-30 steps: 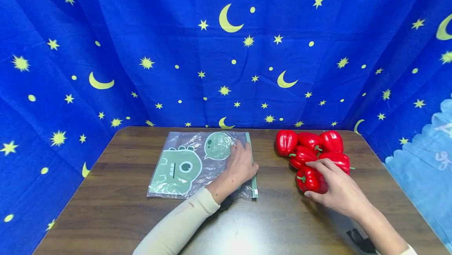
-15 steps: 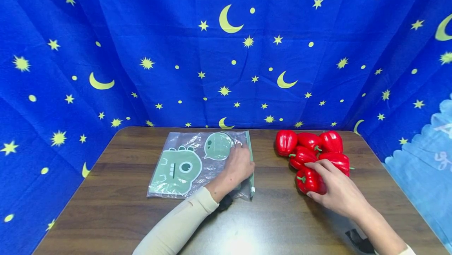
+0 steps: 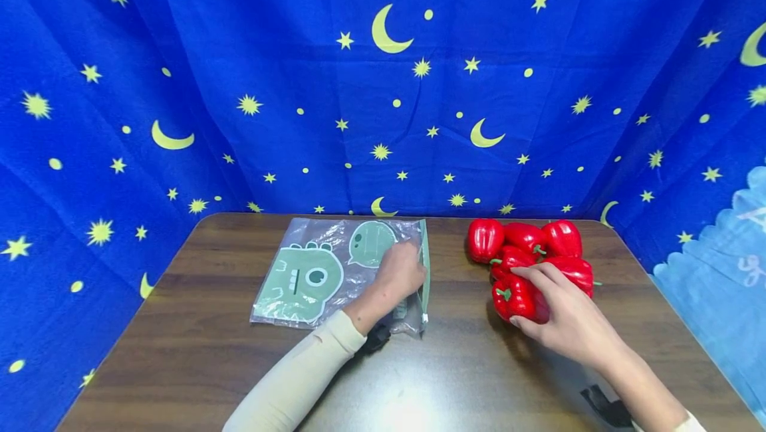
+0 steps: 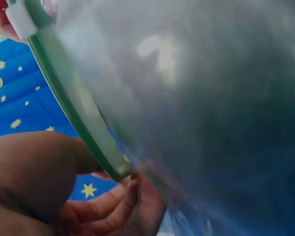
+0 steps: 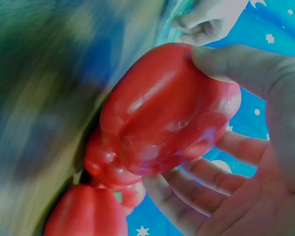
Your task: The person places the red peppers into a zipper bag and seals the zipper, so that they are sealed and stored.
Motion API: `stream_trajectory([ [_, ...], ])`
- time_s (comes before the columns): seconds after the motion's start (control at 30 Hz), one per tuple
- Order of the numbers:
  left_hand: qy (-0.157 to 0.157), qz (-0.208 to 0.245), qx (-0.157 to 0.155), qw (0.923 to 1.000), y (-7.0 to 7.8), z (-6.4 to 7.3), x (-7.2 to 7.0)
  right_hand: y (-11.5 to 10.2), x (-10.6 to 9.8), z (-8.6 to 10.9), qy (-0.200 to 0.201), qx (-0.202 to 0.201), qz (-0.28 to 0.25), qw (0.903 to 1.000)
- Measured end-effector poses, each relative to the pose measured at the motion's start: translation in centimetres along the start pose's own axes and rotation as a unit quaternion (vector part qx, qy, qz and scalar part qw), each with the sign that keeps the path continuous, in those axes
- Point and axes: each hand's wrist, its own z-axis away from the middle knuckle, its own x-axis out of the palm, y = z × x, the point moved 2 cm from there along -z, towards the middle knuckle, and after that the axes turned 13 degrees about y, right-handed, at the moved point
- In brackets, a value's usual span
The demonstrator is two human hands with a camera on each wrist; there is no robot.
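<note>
1 red pepper point(image 3: 513, 298), partly behind right grip point(image 3: 568, 322)

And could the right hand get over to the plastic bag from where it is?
Probably yes. The right hand holds a red pepper, but only tabletop shows between that and the plastic bag. The left hand pinches the bag's green edge, so it may need working around.

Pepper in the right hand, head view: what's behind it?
Behind the held pepper are five more red peppers. It and the right hand cover the lower front of the nearest ones, so that part cannot be seen.
</note>
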Motion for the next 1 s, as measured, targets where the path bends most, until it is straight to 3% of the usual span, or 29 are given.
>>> stream_trajectory([
  [0.13,-0.003,0.044,-0.020,0.9988,-0.5,-0.2,-0.5,-0.5,0.1,-0.7,0.007,-0.006,-0.009,0.9999],
  [0.33,-0.032,0.082,-0.060,0.9943,-1.0,-0.3,-1.4,-1.1,0.3,-1.7,0.023,-0.028,-0.026,0.9990],
  [0.57,-0.055,0.175,-0.102,0.9778,-1.3,-0.2,-2.6,-1.7,0.3,-2.9,0.022,-0.029,-0.044,0.9984],
  [0.83,-0.053,0.208,-0.107,0.9708,-1.3,-0.3,-3.7,-2.3,0.1,-4.6,0.017,-0.009,-0.066,0.9976],
  [1.0,-0.030,0.203,-0.092,0.9744,-1.1,-0.7,-4.7,-2.8,0.3,-5.7,0.022,-0.004,-0.083,0.9963],
])
